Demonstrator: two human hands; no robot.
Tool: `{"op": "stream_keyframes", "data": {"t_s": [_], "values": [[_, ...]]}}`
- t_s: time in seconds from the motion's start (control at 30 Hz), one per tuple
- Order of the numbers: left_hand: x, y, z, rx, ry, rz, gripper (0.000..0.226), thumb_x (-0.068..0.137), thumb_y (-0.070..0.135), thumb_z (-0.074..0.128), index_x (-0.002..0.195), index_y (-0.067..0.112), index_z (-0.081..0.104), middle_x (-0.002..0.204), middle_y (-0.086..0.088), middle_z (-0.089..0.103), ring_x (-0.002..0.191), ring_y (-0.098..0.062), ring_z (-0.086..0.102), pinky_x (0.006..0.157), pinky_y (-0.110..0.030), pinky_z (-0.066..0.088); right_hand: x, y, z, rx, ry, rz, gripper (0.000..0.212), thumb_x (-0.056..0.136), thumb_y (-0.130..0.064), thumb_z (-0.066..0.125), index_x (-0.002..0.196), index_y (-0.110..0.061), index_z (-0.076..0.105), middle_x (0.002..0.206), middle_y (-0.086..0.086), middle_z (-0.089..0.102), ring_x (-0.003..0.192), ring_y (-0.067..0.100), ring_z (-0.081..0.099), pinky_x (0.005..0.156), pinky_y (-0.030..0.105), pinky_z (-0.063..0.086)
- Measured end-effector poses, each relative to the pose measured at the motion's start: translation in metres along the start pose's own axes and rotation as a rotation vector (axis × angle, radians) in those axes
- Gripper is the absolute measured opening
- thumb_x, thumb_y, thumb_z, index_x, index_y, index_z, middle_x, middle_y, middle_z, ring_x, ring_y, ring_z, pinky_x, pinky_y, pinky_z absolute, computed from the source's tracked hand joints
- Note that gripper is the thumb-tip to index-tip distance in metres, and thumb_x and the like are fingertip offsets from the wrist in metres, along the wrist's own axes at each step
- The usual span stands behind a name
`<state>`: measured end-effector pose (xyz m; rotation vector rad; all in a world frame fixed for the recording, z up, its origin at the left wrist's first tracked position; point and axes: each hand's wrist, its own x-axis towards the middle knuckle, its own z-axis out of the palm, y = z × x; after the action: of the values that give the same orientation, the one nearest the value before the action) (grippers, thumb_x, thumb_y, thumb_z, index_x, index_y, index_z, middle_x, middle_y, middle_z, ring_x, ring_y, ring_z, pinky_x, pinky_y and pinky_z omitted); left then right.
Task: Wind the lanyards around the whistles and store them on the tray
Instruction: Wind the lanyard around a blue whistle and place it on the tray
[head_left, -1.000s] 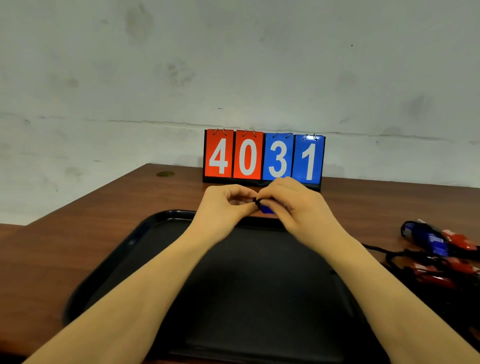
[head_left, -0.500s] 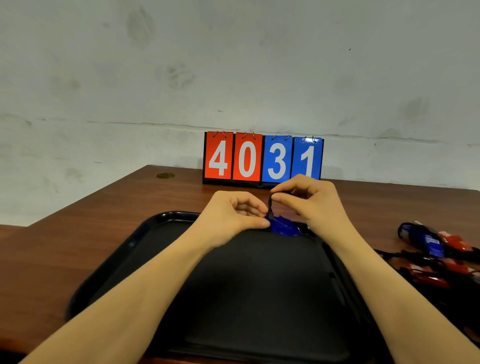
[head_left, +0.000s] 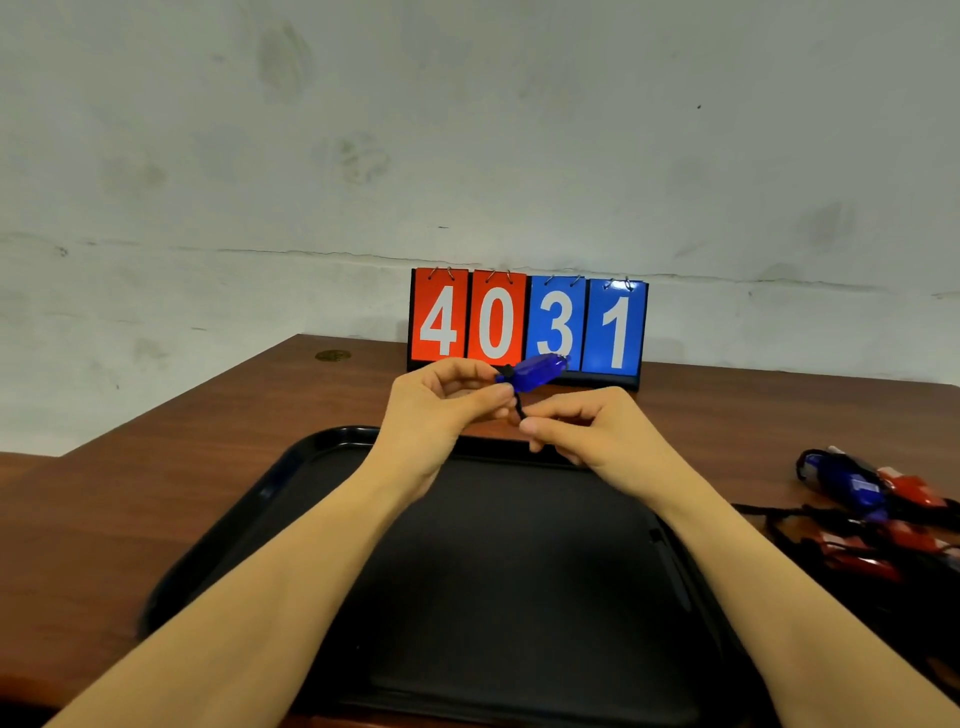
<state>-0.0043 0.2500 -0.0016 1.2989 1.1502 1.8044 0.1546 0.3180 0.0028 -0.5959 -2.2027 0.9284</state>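
Brown wooden table runs under both forearms. Black tray lies on it directly below the hands and wrists, its far rim just beneath the knuckles.

Flip scoreboard stands beyond the hands at the table's back edge, reading 4 0 in red, 3 1 in blue.

Heap of blue and red whistles with black cords lies on the table out past the right forearm, off the tray.

Left hand is raised above the tray's far rim, fingers curled, thumb and fingertips pinching the near end of a blue whistle. The whistle juts away from that hand toward the scoreboard, tilted slightly up, held in the air.

Right hand sits just beside the left, a little lower, fingertips nearly touching it. Thumb and forefinger pinch the black lanyard, which runs as a short length from the whistle's near end down to those fingers.
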Motion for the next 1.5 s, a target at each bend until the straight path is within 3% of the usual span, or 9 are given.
{"op": "stream_keyframes", "data": {"t_s": [0.17,0.33,0.47,0.57,0.87,1.13,1.27,1.4,1.5], "values": [[0.004,-0.005,-0.002,0.144,0.081,0.014,0.015,0.078,0.003,0.067,0.090,0.012,0.064,0.081,-0.004,0.070,0.072,-0.013,0.069,0.067,-0.022,0.056,-0.001,-0.004,0.001,-0.078,-0.050,-0.060,0.010,0.086,-0.023,0.062,0.089,-0.025,0.072,0.070,-0.005,0.067,0.074,0.004,0.063,0.076,0.013,0.048],[0.005,-0.007,-0.003,0.241,0.075,0.042,0.025,0.079,0.005,0.067,0.100,0.017,0.061,0.085,-0.005,0.068,0.079,-0.014,0.069,0.071,-0.021,0.056,-0.003,-0.008,0.001,-0.047,0.017,-0.132,0.013,0.086,-0.019,0.063,0.094,-0.025,0.069,0.087,-0.008,0.068,0.084,0.002,0.061,0.076,0.013,0.049],[0.005,-0.007,-0.003,0.335,0.063,0.087,0.030,0.081,0.005,0.065,0.104,0.024,0.062,0.093,-0.004,0.066,0.084,-0.015,0.067,0.078,-0.021,0.056,0.002,0.003,0.003,-0.470,0.256,-0.332,0.017,0.092,-0.023,0.052,0.100,-0.017,0.065,0.101,-0.009,0.058,0.094,0.001,0.046,0.081,0.009,0.037],[0.005,-0.007,-0.001,0.414,0.045,0.108,0.022,0.081,0.005,0.066,0.101,0.016,0.065,0.094,-0.002,0.066,0.082,-0.014,0.067,0.076,-0.021,0.056,0.004,0.009,0.003,-0.575,0.292,-0.387,0.019,0.091,-0.019,0.050,0.104,-0.013,0.064,0.116,0.000,0.061,0.109,0.010,0.050,0.090,0.014,0.034],[0.001,-0.008,0.005,0.518,-0.048,0.151,0.024,0.081,0.005,0.066,0.093,0.026,0.062,0.093,0.008,0.066,0.086,-0.007,0.066,0.078,-0.017,0.053,0.003,0.010,0.001,-0.780,0.381,-0.458,0.034,0.089,-0.029,0.040,0.099,-0.010,0.066,0.088,0.004,0.069,0.081,0.019,0.065,0.071,0.024,0.047],[0.000,-0.007,0.008,0.626,-0.109,0.217,0.021,0.082,0.006,0.065,0.094,0.024,0.066,0.091,0.013,0.065,0.092,-0.001,0.063,0.082,-0.014,0.051,0.003,0.013,0.001,-0.473,0.434,-0.342,0.015,0.087,-0.013,0.061,0.098,-0.009,0.070,0.088,0.005,0.068,0.085,0.012,0.061,0.077,0.021,0.049],[0.000,-0.006,0.005,0.653,-0.128,0.190,0.021,0.081,0.007,0.066,0.088,0.027,0.067,0.089,0.015,0.066,0.090,0.001,0.062,0.081,-0.013,0.049,0.000,0.007,-0.003,-0.189,0.373,-0.130,0.012,0.082,-0.014,0.067,0.094,-0.017,0.070,0.085,-0.011,0.066,0.089,0.002,0.060,0.079,0.011,0.048],[-0.003,-0.003,0.004,0.670,-0.171,0.179,0.021,0.080,0.008,0.067,0.083,0.029,0.067,0.086,0.016,0.066,0.085,0.007,0.060,0.074,-0.001,0.043,0.000,0.004,-0.009,0.142,0.330,0.017,0.011,0.080,-0.010,0.069,0.081,-0.021,0.071,0.074,-0.005,0.071,0.073,0.006,0.066,0.070,0.019,0.055],[-0.004,-0.001,0.004,0.597,-0.180,0.171,0.021,0.078,0.006,0.068,0.082,0.027,0.067,0.084,0.013,0.068,0.083,0.004,0.063,0.076,-0.006,0.047,0.000,0.007,-0.010,0.189,0.301,0.071,0.010,0.080,-0.011,0.068,0.082,-0.021,0.071,0.079,-0.003,0.071,0.078,0.006,0.065,0.071,0.022,0.056]]}}
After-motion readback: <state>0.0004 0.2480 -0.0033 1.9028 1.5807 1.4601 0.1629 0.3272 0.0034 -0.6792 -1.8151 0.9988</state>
